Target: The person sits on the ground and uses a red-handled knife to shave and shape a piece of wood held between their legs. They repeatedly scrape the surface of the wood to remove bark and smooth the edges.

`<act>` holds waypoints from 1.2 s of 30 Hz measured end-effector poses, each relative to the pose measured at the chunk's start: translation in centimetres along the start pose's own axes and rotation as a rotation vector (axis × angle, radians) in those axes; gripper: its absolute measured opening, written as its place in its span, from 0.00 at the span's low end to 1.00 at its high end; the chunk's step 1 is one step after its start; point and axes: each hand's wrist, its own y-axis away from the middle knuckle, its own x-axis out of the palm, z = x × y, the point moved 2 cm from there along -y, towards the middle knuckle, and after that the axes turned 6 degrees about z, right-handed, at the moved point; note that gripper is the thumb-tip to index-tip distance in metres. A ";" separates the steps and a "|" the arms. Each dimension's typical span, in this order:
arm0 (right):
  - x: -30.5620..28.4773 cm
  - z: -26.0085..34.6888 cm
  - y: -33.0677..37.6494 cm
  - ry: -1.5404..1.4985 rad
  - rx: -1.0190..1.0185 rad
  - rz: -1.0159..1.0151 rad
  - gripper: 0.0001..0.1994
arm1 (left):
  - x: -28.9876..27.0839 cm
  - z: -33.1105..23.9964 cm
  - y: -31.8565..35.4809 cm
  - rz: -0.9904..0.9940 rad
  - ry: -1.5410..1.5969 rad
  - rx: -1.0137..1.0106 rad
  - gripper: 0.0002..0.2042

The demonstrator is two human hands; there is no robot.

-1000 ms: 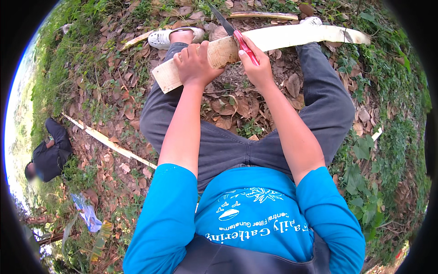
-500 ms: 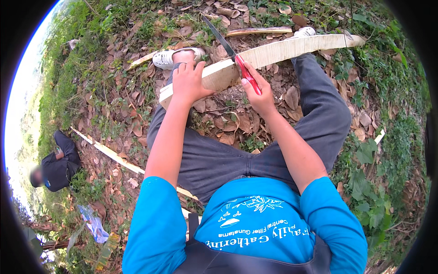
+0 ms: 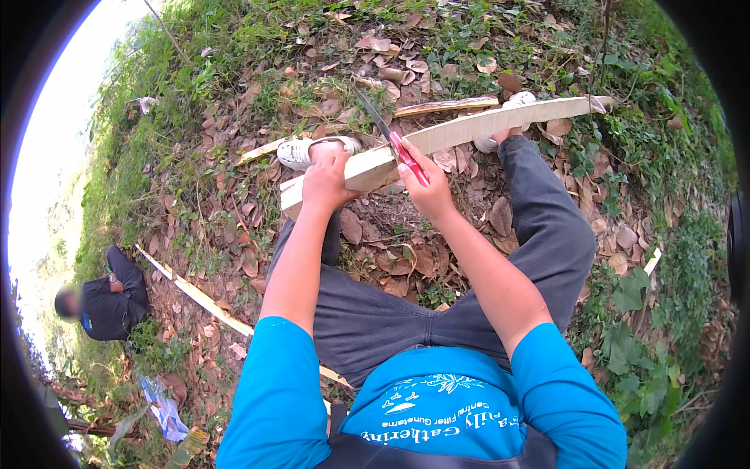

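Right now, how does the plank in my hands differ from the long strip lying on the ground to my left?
The plank is broad and held off the ground by the left hand, with the right hand setting a red-handled knife on it; the strip is thin, lies flat among leaves, and is untouched. Both are pale cut wood.

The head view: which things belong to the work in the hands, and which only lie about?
In use:
- long pale split wooden slat, held by left hand
- red-handled knife, in right hand

Lying about:
- thin pale strip on leaves
- blue plastic scrap
- dry brown leaves
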 end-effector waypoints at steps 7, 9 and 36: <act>-0.8 -0.5 -0.2 -0.050 0.044 0.074 0.27 | 0.7 -0.1 -0.4 0.115 0.047 -0.067 0.47; -0.8 -0.9 -0.4 -0.050 0.048 0.065 0.26 | 0.7 0.0 -0.7 0.118 0.047 -0.061 0.47; -1.1 -2.4 3.6 0.138 -0.018 -0.016 0.30 | 0.6 -2.1 0.6 0.038 -0.111 -0.065 0.48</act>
